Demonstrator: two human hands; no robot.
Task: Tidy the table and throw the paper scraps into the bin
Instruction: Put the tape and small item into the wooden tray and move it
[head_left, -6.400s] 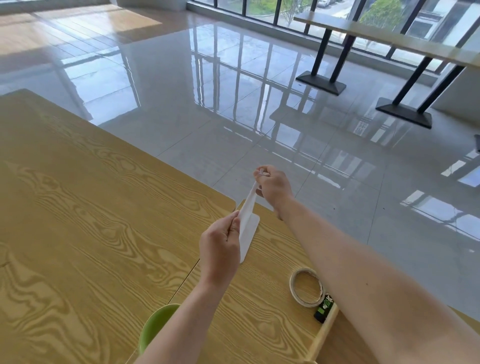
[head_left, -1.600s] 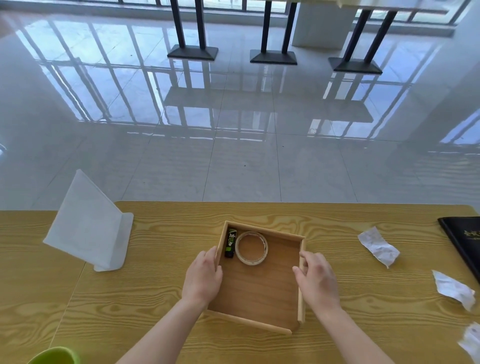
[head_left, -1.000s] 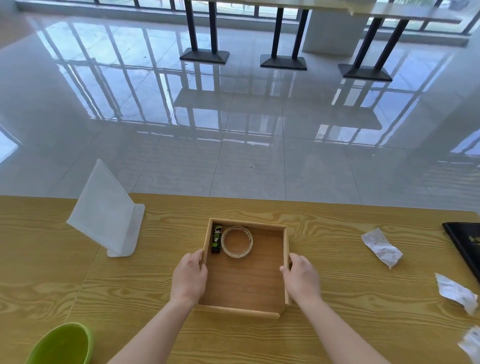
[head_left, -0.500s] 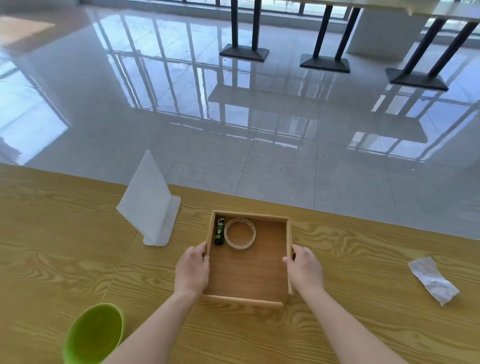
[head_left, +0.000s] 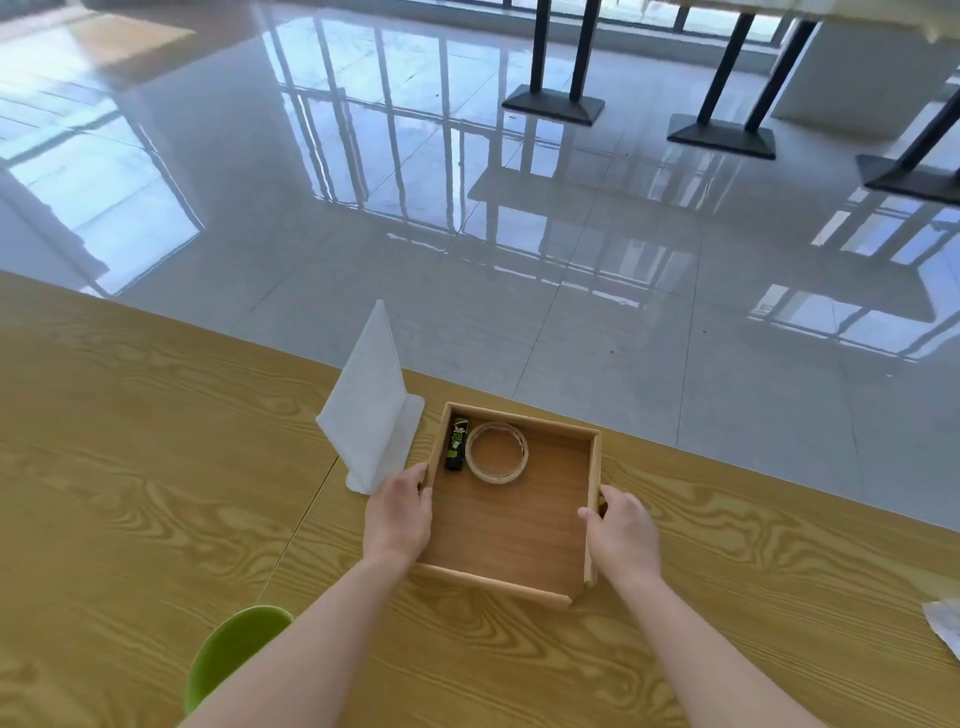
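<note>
A shallow wooden tray (head_left: 519, 525) lies on the wooden table (head_left: 130, 467) near its far edge. My left hand (head_left: 397, 514) grips the tray's left wall and my right hand (head_left: 623, 535) grips its right wall. Inside, at the far left corner, lie a roll of tape (head_left: 497, 459) and a small black and green stick (head_left: 456, 443). A white sign stand (head_left: 371, 410) stands upright right beside the tray's left side. One crumpled paper scrap (head_left: 945, 623) shows at the right edge of the view.
A green bowl (head_left: 228, 652) sits at the near left, partly behind my left forearm. Beyond the table's far edge is a glossy tiled floor with black table legs (head_left: 556, 57) at the back.
The tray has slid left across the table with both hands on it, ending next to the white stand. The view turned left, so the other scraps and the black folder left the frame.
</note>
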